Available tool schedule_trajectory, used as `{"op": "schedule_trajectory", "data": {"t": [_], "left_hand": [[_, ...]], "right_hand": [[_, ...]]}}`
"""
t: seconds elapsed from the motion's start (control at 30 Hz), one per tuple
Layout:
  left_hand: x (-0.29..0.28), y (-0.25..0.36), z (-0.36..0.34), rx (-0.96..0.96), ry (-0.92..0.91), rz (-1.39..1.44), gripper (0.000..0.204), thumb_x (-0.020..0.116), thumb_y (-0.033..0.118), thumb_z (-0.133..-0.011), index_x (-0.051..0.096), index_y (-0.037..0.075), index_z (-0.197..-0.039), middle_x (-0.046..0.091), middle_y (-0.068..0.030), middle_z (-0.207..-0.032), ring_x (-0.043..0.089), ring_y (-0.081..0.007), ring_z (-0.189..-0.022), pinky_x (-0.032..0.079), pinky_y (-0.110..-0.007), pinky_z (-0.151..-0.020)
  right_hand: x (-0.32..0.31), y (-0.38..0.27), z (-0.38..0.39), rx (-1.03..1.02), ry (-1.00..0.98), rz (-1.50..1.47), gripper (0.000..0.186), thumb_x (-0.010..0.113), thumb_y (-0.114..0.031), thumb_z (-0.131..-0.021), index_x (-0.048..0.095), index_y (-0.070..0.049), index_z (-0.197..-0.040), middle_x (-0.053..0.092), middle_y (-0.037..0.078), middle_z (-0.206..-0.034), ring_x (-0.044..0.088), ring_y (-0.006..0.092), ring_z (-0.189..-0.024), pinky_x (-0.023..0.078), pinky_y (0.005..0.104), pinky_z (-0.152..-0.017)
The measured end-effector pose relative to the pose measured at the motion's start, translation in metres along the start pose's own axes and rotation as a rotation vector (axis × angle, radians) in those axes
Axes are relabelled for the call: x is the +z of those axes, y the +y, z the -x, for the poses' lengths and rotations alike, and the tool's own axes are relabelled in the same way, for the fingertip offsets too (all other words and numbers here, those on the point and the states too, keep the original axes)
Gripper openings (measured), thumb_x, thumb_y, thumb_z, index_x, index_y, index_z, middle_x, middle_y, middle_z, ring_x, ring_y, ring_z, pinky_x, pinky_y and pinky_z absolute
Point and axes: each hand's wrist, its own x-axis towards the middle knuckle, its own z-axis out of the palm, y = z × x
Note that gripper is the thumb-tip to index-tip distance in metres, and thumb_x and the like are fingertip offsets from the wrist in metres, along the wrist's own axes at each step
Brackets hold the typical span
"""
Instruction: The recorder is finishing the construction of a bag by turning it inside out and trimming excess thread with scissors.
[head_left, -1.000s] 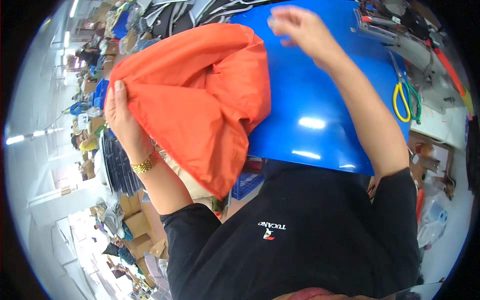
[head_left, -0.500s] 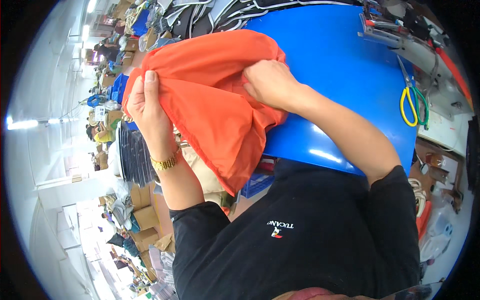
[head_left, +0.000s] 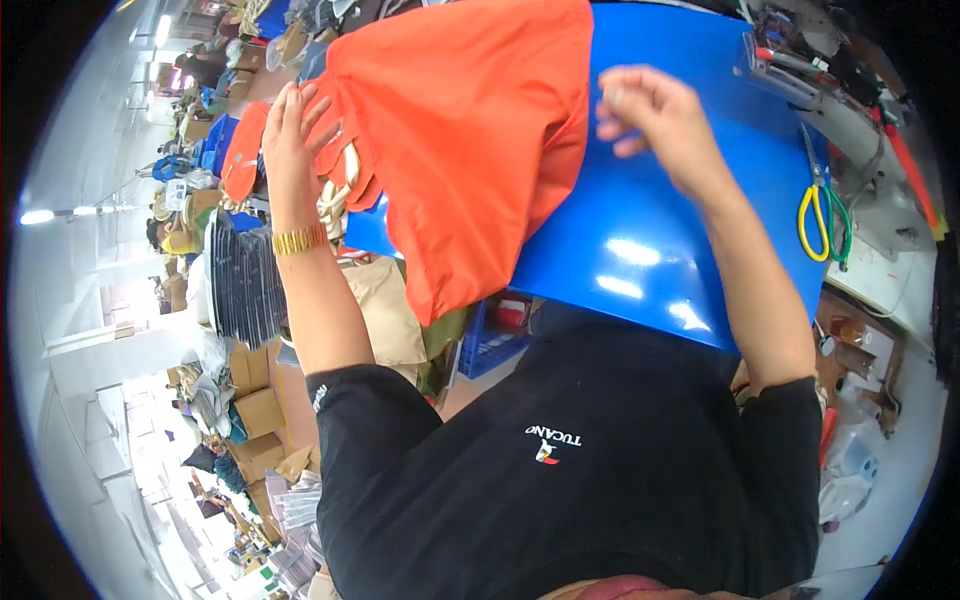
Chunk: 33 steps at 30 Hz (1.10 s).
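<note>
- Over the blue tabletop (head_left: 620,205), the orange cloth (head_left: 460,130) now spreads as a broad, smoother sheet; half a second ago it was bunched, with a deep fold at its right side.
- Its near corner hangs past the table's near edge, in front of a beige cloth (head_left: 385,310), and its far side reaches the picture's upper edge.
- The left hand (head_left: 288,145), which was pinching the orange edge, now stands raised at the cloth's left with fingers spread and nothing seen in its grasp; whether it touches the orange behind it, I cannot tell.
- The right hand (head_left: 660,115) has come out of the fold and hovers right of the cloth over bare blue surface, fingers half curled and apart from the fabric; I cannot tell if anything small sits between thumb and fingertips.
- Beside the left hand, other orange pieces (head_left: 242,155) and cream straps (head_left: 345,175) have come into sight.
- Neither hand visibly grips the sheet now, so it seems released and lying by its own weight, my judgement being a pause between grips.
- The scissors (head_left: 817,178) remain at the table's right, untouched.
</note>
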Motion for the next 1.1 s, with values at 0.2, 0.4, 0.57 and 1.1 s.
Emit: {"op": "schedule_trajectory", "data": {"t": [0.2, 0.4, 0.57, 1.1], "left_hand": [[-0.013, -0.035, 0.123, 0.135, -0.12, -0.301, 0.028, 0.068, 0.017, -0.094, 0.065, -0.001, -0.116, 0.066, -0.0122, -0.122, 0.063, -0.0173, -0.109, 0.05, -0.03, -0.091], [0.026, -0.05, 0.221, 0.341, -0.478, -0.762, 0.075, 0.091, 0.034, -0.064, 0.06, 0.007, -0.126, 0.041, -0.0221, -0.152, 0.031, -0.0421, -0.145, 0.03, -0.052, -0.116], [0.023, -0.052, 0.184, 0.372, -0.188, -0.605, 0.011, 0.068, 0.005, -0.09, 0.066, 0.001, -0.1, 0.067, -0.0104, -0.096, 0.064, -0.0232, -0.086, 0.051, -0.034, -0.079], [0.067, 0.013, 0.051, 0.304, -0.106, 0.259, 0.023, 0.057, 0.022, -0.104, 0.066, 0.001, -0.106, 0.067, 0.0008, -0.099, 0.057, -0.0052, -0.089, 0.047, -0.022, -0.083]], "right_hand": [[0.016, 0.046, 0.046, 0.404, -0.25, 0.027, 0.022, 0.063, -0.018, -0.096, 0.067, -0.002, -0.11, 0.071, 0.008, -0.089, 0.068, 0.0121, -0.074, 0.054, 0.0243, -0.058], [0.046, 0.039, 0.028, 0.187, -0.188, 0.133, 0.031, 0.059, -0.015, -0.09, 0.063, 0.002, -0.116, 0.073, 0.011, -0.089, 0.072, 0.0178, -0.072, 0.057, 0.0282, -0.056], [0.061, 0.026, -0.016, -0.022, -0.197, 0.221, 0.029, 0.06, -0.016, -0.093, 0.064, 0.0, -0.117, 0.073, 0.017, -0.09, 0.073, 0.0237, -0.073, 0.059, 0.0331, -0.065], [0.069, -0.002, -0.002, -0.114, -0.229, 0.442, 0.021, 0.065, -0.019, -0.088, 0.07, 0.002, -0.085, 0.07, 0.018, -0.076, 0.069, 0.03, -0.073, 0.054, 0.0381, -0.069]]}}
